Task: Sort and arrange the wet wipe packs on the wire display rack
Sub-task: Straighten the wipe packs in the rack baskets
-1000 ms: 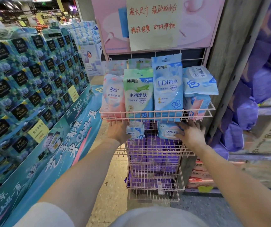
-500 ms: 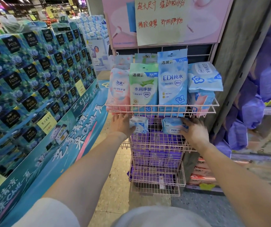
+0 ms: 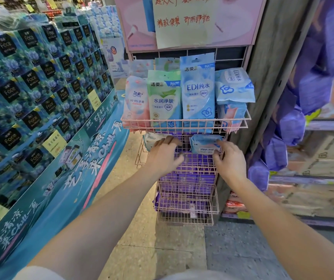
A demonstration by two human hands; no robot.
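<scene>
A pink wire rack [image 3: 186,126] holds upright wet wipe packs in its top basket: a pink pack [image 3: 135,100], a green pack [image 3: 165,98] and a tall blue pack [image 3: 198,87]. At the right of that basket a flat blue pack [image 3: 233,85] lies on another pack. In the second basket my right hand [image 3: 229,160] pinches a small blue pack [image 3: 203,145] by its right edge. My left hand [image 3: 165,156] hovers with curled fingers just right of a small white pack [image 3: 151,138]. Motion blur hides whether it holds anything.
Purple packs [image 3: 186,178] fill the rack's lower baskets. A tall stack of teal tissue boxes [image 3: 30,87] stands at the left, close to the rack. A grey pillar [image 3: 267,77] and shelves with purple bags [image 3: 291,126] are at the right. A pink sign [image 3: 182,21] hangs above.
Both hands came inward over the second basket. My left hand slid right, past the small white pack. My right hand now pinches the small blue pack.
</scene>
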